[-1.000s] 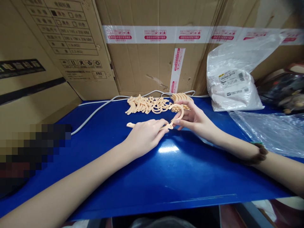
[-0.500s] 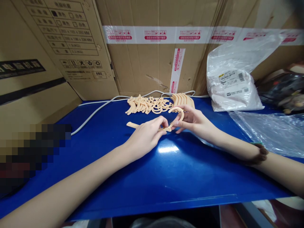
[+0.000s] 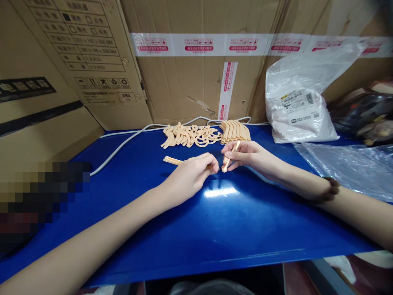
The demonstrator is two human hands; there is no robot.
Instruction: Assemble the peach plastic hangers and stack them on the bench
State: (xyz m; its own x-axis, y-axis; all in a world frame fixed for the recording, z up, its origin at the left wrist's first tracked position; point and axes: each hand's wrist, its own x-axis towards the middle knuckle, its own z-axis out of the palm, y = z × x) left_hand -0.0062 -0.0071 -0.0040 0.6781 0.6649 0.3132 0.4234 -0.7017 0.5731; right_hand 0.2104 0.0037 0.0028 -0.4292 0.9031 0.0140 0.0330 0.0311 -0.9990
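Note:
My left hand (image 3: 196, 172) is closed round a beige plastic hanger arm (image 3: 172, 161), whose far end sticks out to the left; the rest is hidden by my fingers. Just to the right, my right hand (image 3: 245, 155) pinches a beige hanger hook (image 3: 231, 157) between thumb and fingers. The hook is turned edge-on, so its curve does not show. A small gap lies between the hook's lower end and my left fingers. Behind my hands are a loose heap of beige hooks (image 3: 199, 135) and a neat stack of curved hanger arms (image 3: 236, 131).
The blue tabletop (image 3: 184, 237) carries a white cable (image 3: 123, 153) along its back. Cardboard boxes (image 3: 184, 86) stand behind and at the left. On the right are a filled white plastic bag (image 3: 302, 114), a flat clear plastic bag (image 3: 346, 172) and a dark bundle (image 3: 356, 114).
The hook in my right hand has been turned from facing me to edge-on. It has come apart from the end of the hanger arm in my left hand.

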